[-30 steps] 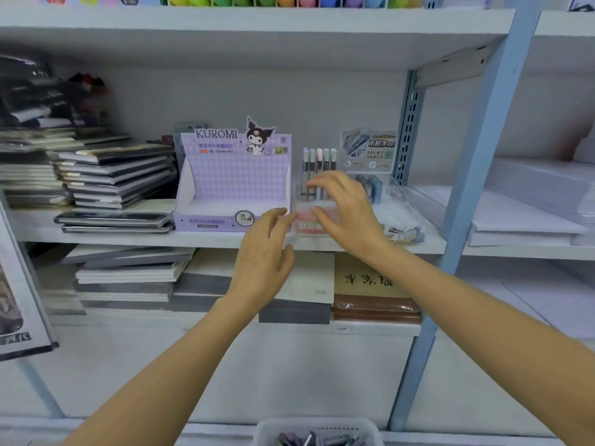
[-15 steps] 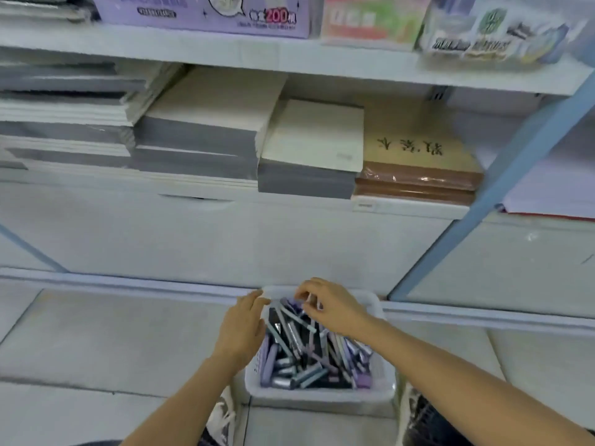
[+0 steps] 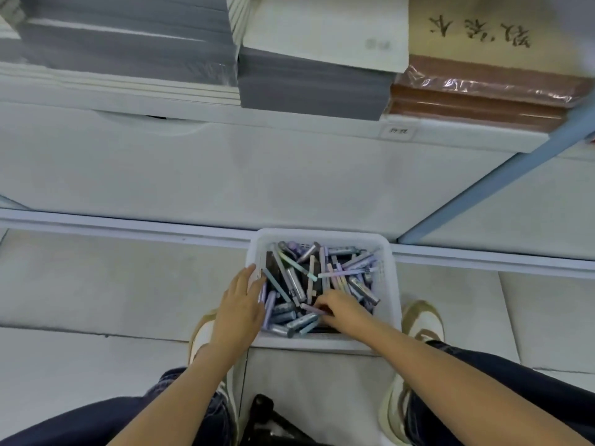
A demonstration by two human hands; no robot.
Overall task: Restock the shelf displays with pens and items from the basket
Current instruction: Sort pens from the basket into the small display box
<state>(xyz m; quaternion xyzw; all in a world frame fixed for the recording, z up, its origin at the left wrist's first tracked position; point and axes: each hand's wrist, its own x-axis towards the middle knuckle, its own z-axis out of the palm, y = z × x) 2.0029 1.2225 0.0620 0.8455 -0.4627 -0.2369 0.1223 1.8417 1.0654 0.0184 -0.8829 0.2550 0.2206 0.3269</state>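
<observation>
Our right fingers (image 3: 323, 306) are curled down into the pile and pinch one end of a lilac pen (image 3: 309, 307), which lies flat among the others near the front of the basket. The thumb is hidden under the hand, so we cannot tell how it meets the pen. Our right hand (image 3: 343, 312) sits low over the front right part of the pile, knuckles up.

Our left fingers (image 3: 248, 280) are straight and pressed together, with the tips touching the left rim of the basket (image 3: 322, 232) and the inner side of that wall. Our left hand (image 3: 240, 305) holds nothing and lies flat along the basket's left side.

The basket is white and rectangular. It is filled with a loose heap of pens (image 3: 306, 275) in lilac, grey, mint and pink, crossing one another at all angles. It stands on the tiled floor (image 3: 112, 284) at the floor's far edge, just beside the white base of the shelf unit (image 3: 225, 175).

Our shoes flank the basket: the left shoe (image 3: 199, 338) near its front left corner, the right shoe (image 3: 421, 320) beside its front right corner.

On the lowest shelf above, stacks of grey notebooks (image 3: 309, 88) stand beside brown books in clear wrap (image 3: 483, 91). A blue upright (image 3: 502, 185) runs slantwise at the right.
</observation>
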